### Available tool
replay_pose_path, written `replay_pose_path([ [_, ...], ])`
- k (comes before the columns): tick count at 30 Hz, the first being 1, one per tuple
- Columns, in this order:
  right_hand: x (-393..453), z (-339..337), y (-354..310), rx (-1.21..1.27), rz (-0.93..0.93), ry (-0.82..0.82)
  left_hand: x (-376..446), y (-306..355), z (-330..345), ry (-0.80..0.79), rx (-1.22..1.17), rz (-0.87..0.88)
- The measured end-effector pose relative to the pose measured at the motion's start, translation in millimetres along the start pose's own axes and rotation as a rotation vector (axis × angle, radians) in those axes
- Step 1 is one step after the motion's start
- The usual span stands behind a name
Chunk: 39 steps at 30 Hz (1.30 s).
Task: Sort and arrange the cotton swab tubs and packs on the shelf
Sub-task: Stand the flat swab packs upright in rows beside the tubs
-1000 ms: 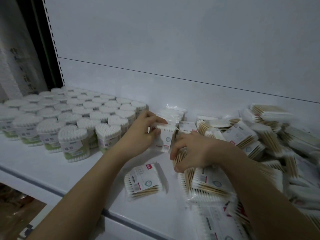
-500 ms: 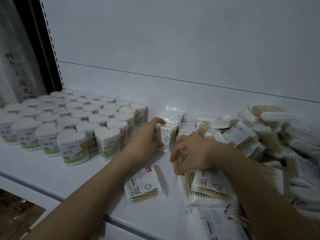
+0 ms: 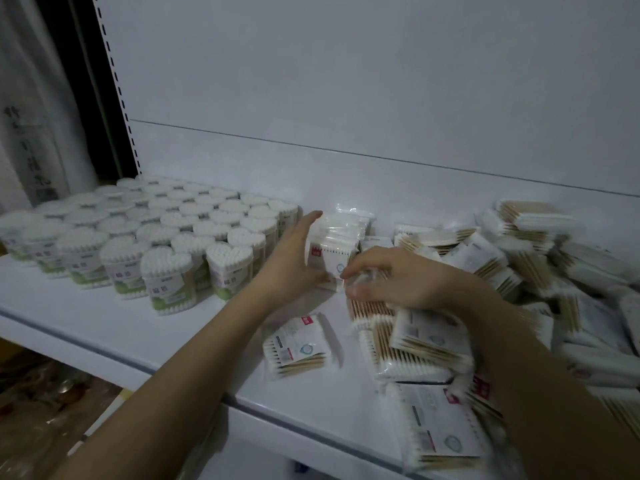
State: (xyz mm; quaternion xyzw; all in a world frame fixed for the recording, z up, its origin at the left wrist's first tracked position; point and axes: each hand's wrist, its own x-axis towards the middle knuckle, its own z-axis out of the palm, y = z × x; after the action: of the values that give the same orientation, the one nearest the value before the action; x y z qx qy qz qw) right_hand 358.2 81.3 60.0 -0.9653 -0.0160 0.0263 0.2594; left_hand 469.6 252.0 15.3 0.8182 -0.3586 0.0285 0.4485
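Heart-shaped cotton swab tubs (image 3: 166, 244) stand in tight rows on the left of the white shelf (image 3: 104, 327). Right of them, a short row of upright swab packs (image 3: 334, 245) stands near the back panel. My left hand (image 3: 294, 261) rests against that row's left side, fingers straight along it and thumb at its lower front. My right hand (image 3: 401, 278) curls down over a wooden-stick swab pack (image 3: 370, 308) at the edge of the heap and pinches its wrapper. One pack (image 3: 298, 344) lies flat by itself in front.
A loose heap of swab packs (image 3: 526, 258) fills the right of the shelf, and one large pack (image 3: 440, 427) lies at the front edge. A slotted upright post (image 3: 114, 98) bounds the shelf on the left. Bare shelf shows in front of the tubs.
My left hand has carried its pack back to the upright row and now lies flat against it. My right hand has shifted slightly left, still on the heap's edge.
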Motion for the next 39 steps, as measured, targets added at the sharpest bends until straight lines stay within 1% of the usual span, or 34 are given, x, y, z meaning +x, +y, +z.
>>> replay_pose_path([
  [2,-4,-3,-1,0.128,-0.028,0.098,-2,5,-11,0.026,0.08,0.009],
  [4,-6,-5,-2,0.21,-0.063,0.251,-9,11,-20,0.02,0.15,0.024],
  [7,-6,-6,4,0.253,-0.058,0.503,-27,21,-31,-0.101,0.268,0.024],
  [9,-6,-6,7,0.259,-0.017,0.573,-41,23,-36,-0.18,0.336,0.0],
  [11,-5,-4,9,0.236,0.01,0.603,-55,21,-36,-0.219,0.373,-0.056],
  [14,-2,2,8,0.189,0.027,0.588,-74,15,-38,-0.237,0.355,-0.141],
  [21,-3,6,9,0.136,0.062,0.571,-93,19,-32,-0.279,0.393,-0.235],
  [24,-1,7,11,0.075,0.056,0.571,-96,22,-32,-0.268,0.294,-0.27],
  [27,1,8,12,0.058,0.078,0.571,-93,27,-34,-0.197,0.177,-0.288],
  [30,4,8,13,0.039,0.103,0.578,-85,27,-33,-0.067,0.021,-0.216],
  [32,5,8,13,0.042,0.112,0.594,-79,25,-31,-0.018,-0.162,-0.171],
  [35,6,7,13,0.048,0.103,0.636,-65,22,-26,0.046,-0.443,-0.163],
  [37,6,7,13,0.05,0.094,0.647,-53,22,-23,0.082,-0.53,-0.147],
  [39,6,8,14,0.067,0.088,0.639,-44,23,-17,0.109,-0.568,-0.117],
])
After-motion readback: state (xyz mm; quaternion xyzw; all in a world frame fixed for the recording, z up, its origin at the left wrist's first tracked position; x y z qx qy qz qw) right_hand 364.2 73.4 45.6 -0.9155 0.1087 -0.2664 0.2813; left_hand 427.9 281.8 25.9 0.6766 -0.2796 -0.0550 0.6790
